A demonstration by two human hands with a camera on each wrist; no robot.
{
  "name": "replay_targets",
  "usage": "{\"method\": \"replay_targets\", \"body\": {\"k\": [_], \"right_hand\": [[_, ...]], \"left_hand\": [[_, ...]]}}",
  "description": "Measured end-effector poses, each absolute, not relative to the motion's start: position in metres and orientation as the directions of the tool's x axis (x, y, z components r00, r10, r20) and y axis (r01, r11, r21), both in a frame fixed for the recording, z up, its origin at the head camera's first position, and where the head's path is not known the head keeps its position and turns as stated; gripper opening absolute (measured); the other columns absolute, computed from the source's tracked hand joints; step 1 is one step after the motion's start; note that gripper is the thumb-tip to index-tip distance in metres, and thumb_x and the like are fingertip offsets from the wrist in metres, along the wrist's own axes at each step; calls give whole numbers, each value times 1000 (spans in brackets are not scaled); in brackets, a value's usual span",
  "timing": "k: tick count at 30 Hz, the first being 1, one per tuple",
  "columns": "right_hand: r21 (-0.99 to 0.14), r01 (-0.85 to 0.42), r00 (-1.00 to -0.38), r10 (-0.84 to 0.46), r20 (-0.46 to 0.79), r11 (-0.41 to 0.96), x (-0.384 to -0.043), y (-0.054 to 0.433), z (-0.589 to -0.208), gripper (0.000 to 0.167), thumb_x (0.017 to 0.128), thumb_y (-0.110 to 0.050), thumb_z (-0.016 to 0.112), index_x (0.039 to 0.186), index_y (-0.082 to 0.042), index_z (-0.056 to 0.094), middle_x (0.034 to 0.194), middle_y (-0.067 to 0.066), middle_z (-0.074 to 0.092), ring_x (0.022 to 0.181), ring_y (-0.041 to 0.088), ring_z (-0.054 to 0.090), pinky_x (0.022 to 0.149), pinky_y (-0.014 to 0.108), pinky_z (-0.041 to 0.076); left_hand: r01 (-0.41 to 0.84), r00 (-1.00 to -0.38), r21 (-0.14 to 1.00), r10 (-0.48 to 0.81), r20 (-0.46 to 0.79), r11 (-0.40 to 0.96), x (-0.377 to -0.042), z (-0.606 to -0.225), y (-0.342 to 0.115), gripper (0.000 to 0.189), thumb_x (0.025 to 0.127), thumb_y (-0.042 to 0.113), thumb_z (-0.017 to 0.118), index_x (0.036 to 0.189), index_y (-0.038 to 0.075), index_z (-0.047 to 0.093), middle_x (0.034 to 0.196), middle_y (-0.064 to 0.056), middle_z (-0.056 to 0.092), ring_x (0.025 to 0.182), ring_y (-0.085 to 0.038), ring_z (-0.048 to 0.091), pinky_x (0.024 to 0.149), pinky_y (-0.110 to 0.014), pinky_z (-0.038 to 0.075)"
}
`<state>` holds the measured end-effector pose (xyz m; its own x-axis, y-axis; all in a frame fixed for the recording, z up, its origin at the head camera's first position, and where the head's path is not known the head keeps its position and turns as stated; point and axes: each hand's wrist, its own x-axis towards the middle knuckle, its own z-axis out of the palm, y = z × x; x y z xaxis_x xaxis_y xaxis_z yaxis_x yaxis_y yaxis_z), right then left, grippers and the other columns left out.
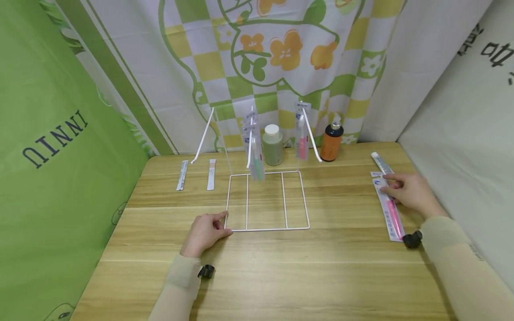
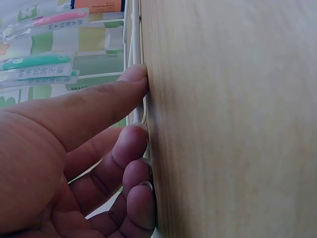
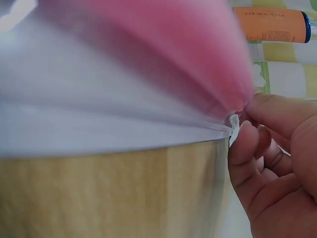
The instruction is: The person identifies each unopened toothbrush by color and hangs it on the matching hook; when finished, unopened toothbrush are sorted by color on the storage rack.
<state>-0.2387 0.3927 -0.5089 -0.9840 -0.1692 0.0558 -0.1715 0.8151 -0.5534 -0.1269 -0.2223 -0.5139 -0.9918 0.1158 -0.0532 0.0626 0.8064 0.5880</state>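
My left hand (image 1: 204, 232) grips the front left corner of a white wire display rack (image 1: 265, 230), thumb and fingertips low against its wire and the wood in the left wrist view. At the right, my right hand (image 1: 415, 194) pinches the edge of a packaged pink toothbrush (image 1: 395, 218). That pack looms large and blurred in the right wrist view, its edge between thumb and fingers. On the rack's middle prong hang several packs, including a green toothbrush (image 1: 257, 165); another pink toothbrush pack (image 1: 302, 142) hangs on the right prong. The left prong (image 1: 203, 133) bears nothing.
Left of the rack lie two slim sachets, one printed (image 1: 182, 175) and one pale (image 1: 211, 174). A green bottle (image 1: 272, 149) and an orange pump bottle (image 1: 332, 143) stand behind it. A white tube (image 1: 381, 163) lies beyond my right hand. Curtains border the wooden table (image 1: 281, 276).
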Motion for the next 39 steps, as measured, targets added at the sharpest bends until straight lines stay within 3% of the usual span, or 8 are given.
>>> {"method": "replay_targets", "body": {"k": [11, 25, 33, 39], "right_hand": [[-609, -152, -982, -190, 3, 778, -239, 394, -514, 52, 102, -14, 76, 149, 5, 59, 81, 9, 69, 57, 16, 65, 53, 31, 54], [-612, -70, -979, -173, -110, 788, -243, 393, -512, 57, 105, -21, 71, 150, 9, 54, 82, 6, 69, 61, 19, 69, 56, 32, 56], [-596, -93, -981, -176, -82, 797, -243, 391, -511, 52, 106, -22, 69, 146, 10, 57, 78, 5, 66, 60, 18, 69, 56, 31, 53], [-523, -163, -982, -191, -1, 837, -244, 391, -513, 45, 106, -26, 68, 139, 6, 64, 75, 0, 62, 58, 15, 61, 58, 32, 43]], "left_hand": [[63, -992, 589, 117, -54, 806, -127, -514, -223, 59, 87, 23, 94, 139, 6, 73, 70, 13, 63, 63, -8, 53, 71, -33, 46], [49, -992, 582, 106, -65, 812, -127, -514, -223, 60, 87, 24, 94, 140, 7, 73, 70, 13, 64, 63, -8, 52, 70, -32, 45], [48, -992, 590, 105, -63, 806, -126, -514, -222, 59, 87, 22, 93, 140, 6, 73, 70, 13, 63, 63, -9, 52, 69, -33, 45], [48, -993, 593, 102, -57, 804, -126, -514, -221, 59, 87, 22, 93, 140, 6, 73, 70, 12, 63, 63, -9, 51, 67, -32, 44]]}}
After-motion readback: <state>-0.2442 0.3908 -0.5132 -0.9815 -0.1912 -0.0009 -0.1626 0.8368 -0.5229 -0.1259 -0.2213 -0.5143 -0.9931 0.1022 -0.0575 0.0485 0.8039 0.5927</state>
